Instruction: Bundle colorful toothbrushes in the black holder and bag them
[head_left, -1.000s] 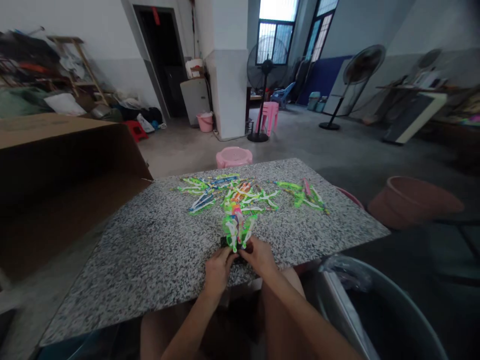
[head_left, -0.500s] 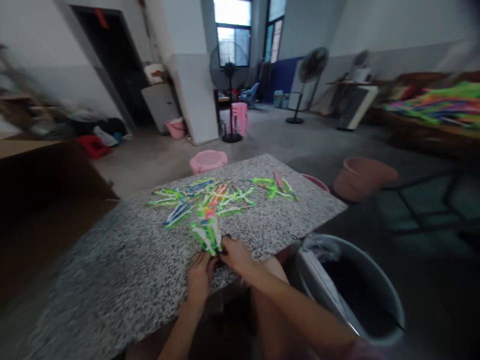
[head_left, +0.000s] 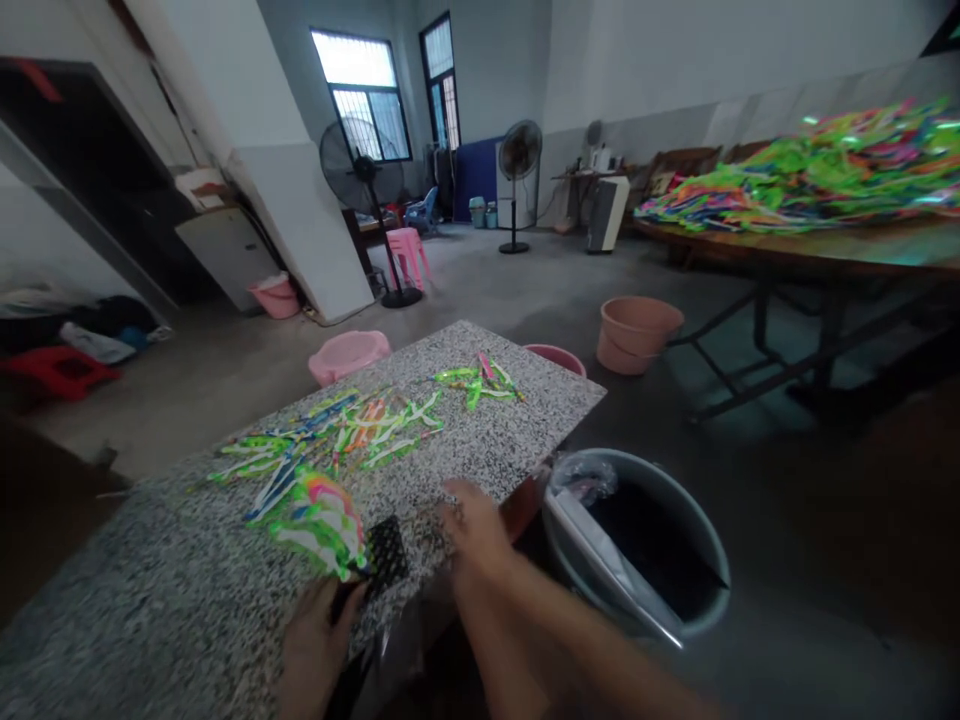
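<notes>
Speckled tabletop: near-right edge just beside right hand, bare surface at its 12 o'clock. Right hand blurred, fingers loosely parted. Green-white bundle, glossy, slender strips, lies at left hand's 12 o'clock; left grip: cannot tell. Black dotted-texture pad between hands.

Between one left hand and one right hand, one black perforated plate is counted; beyond, two black pedestal fans; rightward, one round grey bin. Overlapping neon-green pieces cannot be counted.
</notes>
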